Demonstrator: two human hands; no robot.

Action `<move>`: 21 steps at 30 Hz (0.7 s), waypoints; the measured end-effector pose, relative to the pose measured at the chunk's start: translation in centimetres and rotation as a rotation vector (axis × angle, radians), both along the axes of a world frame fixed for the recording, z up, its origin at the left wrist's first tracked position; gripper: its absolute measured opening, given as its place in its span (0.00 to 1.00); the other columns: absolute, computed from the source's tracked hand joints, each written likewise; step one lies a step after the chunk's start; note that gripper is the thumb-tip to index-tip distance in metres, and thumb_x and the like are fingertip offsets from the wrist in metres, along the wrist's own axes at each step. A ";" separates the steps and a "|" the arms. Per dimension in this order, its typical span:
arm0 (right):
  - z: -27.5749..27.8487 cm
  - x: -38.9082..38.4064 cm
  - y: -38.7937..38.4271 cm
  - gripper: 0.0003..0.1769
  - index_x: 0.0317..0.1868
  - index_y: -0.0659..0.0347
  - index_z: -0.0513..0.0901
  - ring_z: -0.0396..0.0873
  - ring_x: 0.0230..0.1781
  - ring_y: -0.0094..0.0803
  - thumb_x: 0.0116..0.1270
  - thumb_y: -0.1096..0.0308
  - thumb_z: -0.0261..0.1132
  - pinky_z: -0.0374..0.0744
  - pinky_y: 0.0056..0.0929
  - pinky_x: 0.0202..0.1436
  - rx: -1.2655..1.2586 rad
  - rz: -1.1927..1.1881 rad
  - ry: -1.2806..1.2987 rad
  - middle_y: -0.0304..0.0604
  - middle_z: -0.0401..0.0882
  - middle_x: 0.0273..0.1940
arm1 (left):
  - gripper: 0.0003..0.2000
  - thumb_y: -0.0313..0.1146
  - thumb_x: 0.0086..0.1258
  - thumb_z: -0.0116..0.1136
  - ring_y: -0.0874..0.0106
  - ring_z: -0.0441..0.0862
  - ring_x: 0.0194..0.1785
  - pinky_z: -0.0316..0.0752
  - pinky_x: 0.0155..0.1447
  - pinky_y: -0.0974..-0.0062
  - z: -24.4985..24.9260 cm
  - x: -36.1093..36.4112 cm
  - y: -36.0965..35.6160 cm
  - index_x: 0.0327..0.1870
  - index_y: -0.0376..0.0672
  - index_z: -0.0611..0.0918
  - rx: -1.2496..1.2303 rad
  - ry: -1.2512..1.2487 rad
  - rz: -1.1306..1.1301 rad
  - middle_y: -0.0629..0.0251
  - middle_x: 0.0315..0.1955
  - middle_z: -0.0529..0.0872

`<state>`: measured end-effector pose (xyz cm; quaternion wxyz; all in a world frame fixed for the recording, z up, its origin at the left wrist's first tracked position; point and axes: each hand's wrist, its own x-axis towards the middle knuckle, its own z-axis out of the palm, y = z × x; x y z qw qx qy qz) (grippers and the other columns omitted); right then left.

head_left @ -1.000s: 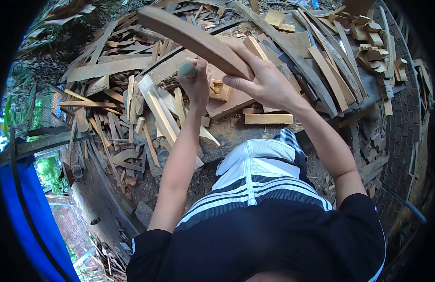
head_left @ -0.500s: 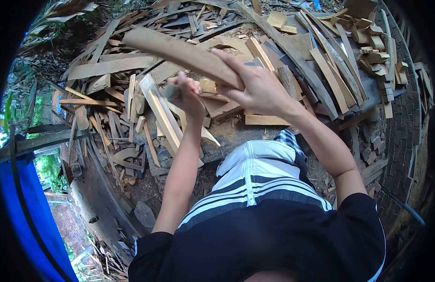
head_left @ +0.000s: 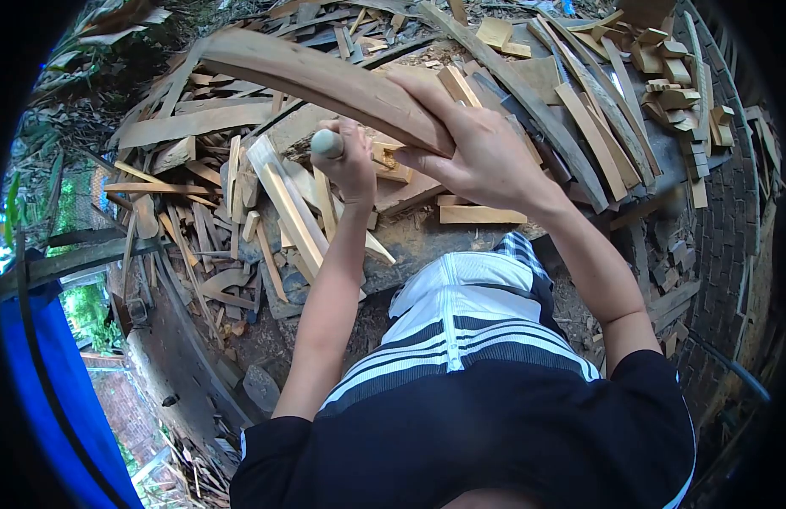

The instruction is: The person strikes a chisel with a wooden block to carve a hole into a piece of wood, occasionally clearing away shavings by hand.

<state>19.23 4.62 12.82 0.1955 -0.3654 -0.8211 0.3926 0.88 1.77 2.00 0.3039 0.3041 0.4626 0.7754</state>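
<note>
My right hand (head_left: 495, 153) is closed round the near end of a thick, slightly curved piece of wood (head_left: 325, 85), which slants up to the left above the bench. Just below it, my left hand (head_left: 356, 165) grips a chisel by its pale, round-ended handle (head_left: 327, 143). The chisel's thin shaft runs right from my fist, toward a small yellowish wood block (head_left: 394, 168) with a notch in it. Whether the tip touches the block I cannot make out. A wider flat board (head_left: 405, 193) lies under the block, partly hidden.
A short wood bar (head_left: 482, 215) lies at the bench's front edge (head_left: 410, 246). Pale strips (head_left: 291, 216) lean to the left, amid scattered offcuts. Long boards (head_left: 528, 110) slant across the right side. Stacked small blocks (head_left: 673, 85) stand at the far right.
The piece of wood in my right hand has risen, its far end shifting up and left. My left hand has moved slightly right, and the chisel's handle end has shifted up and right.
</note>
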 end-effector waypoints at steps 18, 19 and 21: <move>-3.2 -0.6 0.3 0.41 0.76 0.45 0.59 0.84 0.38 0.54 0.65 0.54 0.67 0.80 0.46 0.45 0.115 -0.012 0.071 0.58 0.84 0.39 | 0.16 0.34 0.73 0.63 0.84 0.64 0.16 0.57 0.19 0.80 1.4 -1.7 -0.6 0.29 0.44 0.67 0.136 0.036 0.105 0.73 0.14 0.68; -3.6 -0.5 0.3 0.42 0.76 0.45 0.59 0.84 0.38 0.54 0.65 0.54 0.67 0.80 0.46 0.45 0.104 -0.012 0.035 0.59 0.84 0.39 | 0.16 0.35 0.73 0.63 0.84 0.63 0.16 0.57 0.19 0.80 1.4 -1.8 -0.6 0.30 0.43 0.67 0.098 0.040 0.095 0.73 0.14 0.68; -3.7 -0.3 0.1 0.42 0.76 0.44 0.59 0.84 0.38 0.54 0.64 0.53 0.67 0.80 0.46 0.45 0.093 -0.018 -0.004 0.59 0.84 0.39 | 0.15 0.33 0.73 0.62 0.84 0.61 0.16 0.56 0.19 0.81 1.1 -1.6 -0.6 0.31 0.44 0.67 0.024 0.040 0.080 0.74 0.15 0.67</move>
